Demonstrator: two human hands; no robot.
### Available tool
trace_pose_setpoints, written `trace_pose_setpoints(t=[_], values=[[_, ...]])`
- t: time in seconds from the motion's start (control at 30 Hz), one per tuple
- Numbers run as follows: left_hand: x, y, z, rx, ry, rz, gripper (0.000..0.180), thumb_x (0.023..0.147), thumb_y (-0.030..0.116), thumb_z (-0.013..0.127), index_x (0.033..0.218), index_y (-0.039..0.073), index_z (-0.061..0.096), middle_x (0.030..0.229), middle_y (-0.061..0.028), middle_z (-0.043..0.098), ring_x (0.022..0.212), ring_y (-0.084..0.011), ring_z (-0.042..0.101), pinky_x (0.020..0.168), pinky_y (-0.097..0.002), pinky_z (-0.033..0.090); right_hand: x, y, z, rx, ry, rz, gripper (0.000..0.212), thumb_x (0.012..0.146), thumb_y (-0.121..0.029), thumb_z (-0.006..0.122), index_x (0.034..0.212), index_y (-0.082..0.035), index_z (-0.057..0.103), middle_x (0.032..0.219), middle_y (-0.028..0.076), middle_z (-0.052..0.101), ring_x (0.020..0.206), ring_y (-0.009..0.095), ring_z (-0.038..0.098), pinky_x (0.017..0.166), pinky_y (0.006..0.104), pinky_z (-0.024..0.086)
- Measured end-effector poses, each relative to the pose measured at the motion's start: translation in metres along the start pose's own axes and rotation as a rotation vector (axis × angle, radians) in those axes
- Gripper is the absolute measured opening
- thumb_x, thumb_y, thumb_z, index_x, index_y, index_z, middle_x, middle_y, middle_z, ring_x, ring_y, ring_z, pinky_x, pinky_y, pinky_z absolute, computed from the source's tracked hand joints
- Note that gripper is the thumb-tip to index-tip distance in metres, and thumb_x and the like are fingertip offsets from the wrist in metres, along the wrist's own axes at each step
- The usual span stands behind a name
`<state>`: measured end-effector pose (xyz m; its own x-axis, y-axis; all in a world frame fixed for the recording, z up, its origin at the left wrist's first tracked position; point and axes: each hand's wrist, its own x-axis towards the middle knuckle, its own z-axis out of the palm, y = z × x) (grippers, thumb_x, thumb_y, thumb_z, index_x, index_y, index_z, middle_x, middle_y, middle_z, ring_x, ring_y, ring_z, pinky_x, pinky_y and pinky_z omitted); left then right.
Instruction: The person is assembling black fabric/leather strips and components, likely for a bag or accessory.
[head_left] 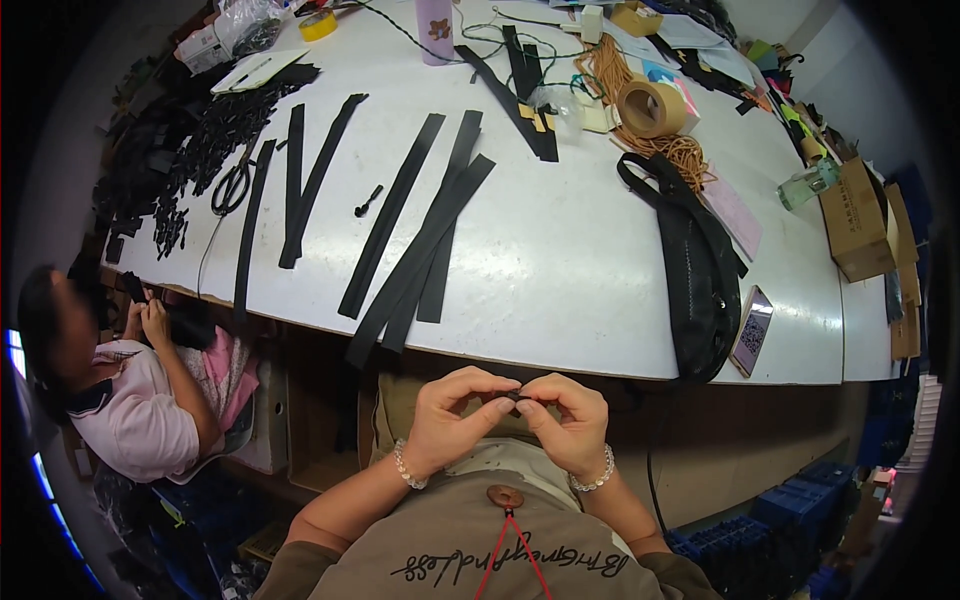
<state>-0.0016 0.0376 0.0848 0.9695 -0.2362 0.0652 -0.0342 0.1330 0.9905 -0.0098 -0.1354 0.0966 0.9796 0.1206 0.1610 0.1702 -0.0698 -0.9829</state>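
My left hand [458, 415] and my right hand [565, 418] meet in front of my lap, just below the table's near edge. Thumb and forefinger of each are pinched on one small dark piece [514, 396], mostly covered by the fingertips; its kind cannot be made out. Beyond my hands, several long flat black strips [425, 245] lie on the white table [570, 260], some crossing and reaching over the near edge. A short small black piece [369, 201] rests apart from them.
Right of the strips lie a black bag [697, 270] and a phone [752, 332]. Scissors [232, 188] and a heap of black pieces [215, 130] are at left. Tape [651, 108], orange cord [605, 70] and a purple bottle [434, 30] stand far back. Another person [150, 390] sits at left.
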Motion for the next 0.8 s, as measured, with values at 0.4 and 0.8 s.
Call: trace_pose_setpoints(t=[0.4, 0.8], values=[[-0.003, -0.004, 0.007, -0.558, 0.022, -0.373, 0.018, 0.088, 0.004, 0.061, 0.105, 0.001, 0.061, 0.087, 0.0004, 0.061, 0.076, -0.0034, 0.055, 0.067, -0.0182, 0.046, 0.006, -0.003, -0.002, 0.105, -0.103, 0.103, 0.003, 0.087, 0.000, 0.058, 0.086, 0.003, 0.057, 0.076, 0.001, 0.055, 0.056, 0.002, 0.046, 0.048, 0.0171, 0.038], [-0.003, 0.006, 0.011, -0.592, 0.038, -0.414, 0.013, 0.088, 0.005, 0.061, 0.100, 0.001, 0.060, 0.091, -0.0043, 0.063, 0.077, -0.0070, 0.058, 0.070, -0.0207, 0.048, 0.006, -0.010, -0.006, 0.300, -0.163, 0.295, 0.003, 0.087, 0.001, 0.058, 0.085, 0.003, 0.057, 0.077, 0.001, 0.055, 0.063, 0.004, 0.050, 0.053, 0.0179, 0.040]])
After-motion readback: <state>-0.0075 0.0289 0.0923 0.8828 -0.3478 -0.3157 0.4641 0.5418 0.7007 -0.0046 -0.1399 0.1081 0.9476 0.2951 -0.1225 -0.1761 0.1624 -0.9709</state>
